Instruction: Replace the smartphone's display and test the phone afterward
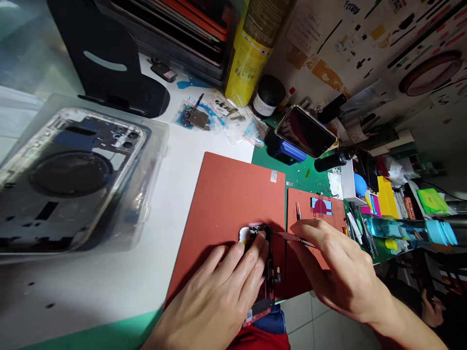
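Note:
A phone screen assembly [269,291] lies with its inner side up near the front edge of a reddish-brown work mat [233,189]. My left hand [222,287] rests over it with fingers stretched out, the index fingertip touching the parts at its top end. My left thumb is hidden. To the right, my right hand [339,267] pinches tweezers [297,238] between thumb and fingers. Their tips point left at the assembly's upper right edge; contact there is too small to make out.
An opened phone housing [73,165] sits in a clear plastic case on the left. A yellow spray can [244,68], a black jar [268,95] and a propped phone [306,131] stand at the back. A blue bottle [404,231] lies on the right. Another person's hand [432,308] shows far right.

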Tool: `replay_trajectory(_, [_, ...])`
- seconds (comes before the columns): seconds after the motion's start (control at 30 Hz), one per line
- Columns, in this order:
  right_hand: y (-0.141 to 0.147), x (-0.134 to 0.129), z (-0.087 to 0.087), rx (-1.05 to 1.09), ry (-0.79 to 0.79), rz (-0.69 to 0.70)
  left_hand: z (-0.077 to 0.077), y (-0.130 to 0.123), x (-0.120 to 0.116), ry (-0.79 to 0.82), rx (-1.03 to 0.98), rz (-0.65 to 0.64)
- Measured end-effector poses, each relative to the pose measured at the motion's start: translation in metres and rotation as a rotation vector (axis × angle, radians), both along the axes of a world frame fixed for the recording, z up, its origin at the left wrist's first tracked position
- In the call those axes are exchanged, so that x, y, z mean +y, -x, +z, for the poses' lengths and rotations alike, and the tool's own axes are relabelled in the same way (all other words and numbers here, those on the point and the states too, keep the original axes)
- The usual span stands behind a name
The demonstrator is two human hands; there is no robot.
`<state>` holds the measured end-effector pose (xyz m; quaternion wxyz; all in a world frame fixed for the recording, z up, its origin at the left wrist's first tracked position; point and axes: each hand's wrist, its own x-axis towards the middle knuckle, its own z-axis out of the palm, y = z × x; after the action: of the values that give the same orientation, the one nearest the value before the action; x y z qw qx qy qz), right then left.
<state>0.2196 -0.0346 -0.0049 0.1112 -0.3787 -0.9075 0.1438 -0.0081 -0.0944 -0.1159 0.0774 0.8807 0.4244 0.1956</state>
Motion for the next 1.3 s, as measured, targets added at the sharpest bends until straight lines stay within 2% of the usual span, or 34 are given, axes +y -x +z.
replay_trajectory(0.1, [0.001, 0.006, 0.008, -0.007, 0.177, 0.065, -0.001, -0.001, -0.001, 0.005, 0.007, -0.001])
replay_trajectory(0.17, [0.003, 0.01, 0.011, -0.021, 0.211, 0.088, -0.002, -0.001, -0.002, 0.004, 0.01, -0.002])
replay_trajectory(0.33, [0.006, 0.015, 0.004, -0.074, -0.071, 0.05, -0.003, 0.0, -0.002, 0.0, -0.001, 0.007])
replay_trajectory(0.4, [0.008, 0.016, 0.0, -0.056, -0.13, 0.048, -0.003, 0.0, -0.002, -0.002, -0.003, 0.006])
replay_trajectory(0.57, [0.009, 0.017, -0.003, -0.014, -0.129, 0.1, -0.002, -0.001, -0.001, 0.003, -0.03, 0.008])
replay_trajectory(0.77, [0.009, 0.016, -0.005, 0.002, -0.156, 0.048, -0.001, -0.001, -0.001, 0.002, -0.023, 0.01])
replay_trajectory(0.9, [0.007, 0.016, -0.007, 0.01, -0.106, 0.076, -0.001, 0.0, -0.003, 0.007, -0.014, 0.004])
replay_trajectory(1.07, [0.006, 0.015, -0.006, -0.014, -0.139, 0.083, -0.003, -0.002, -0.002, 0.001, -0.017, -0.002])
replay_trajectory(1.17, [0.007, 0.015, -0.003, -0.021, -0.187, 0.042, -0.002, -0.002, -0.001, -0.003, -0.013, 0.002])
replay_trajectory(1.3, [0.007, 0.015, -0.002, 0.004, -0.255, -0.092, -0.002, 0.0, -0.001, -0.035, 0.01, -0.009])
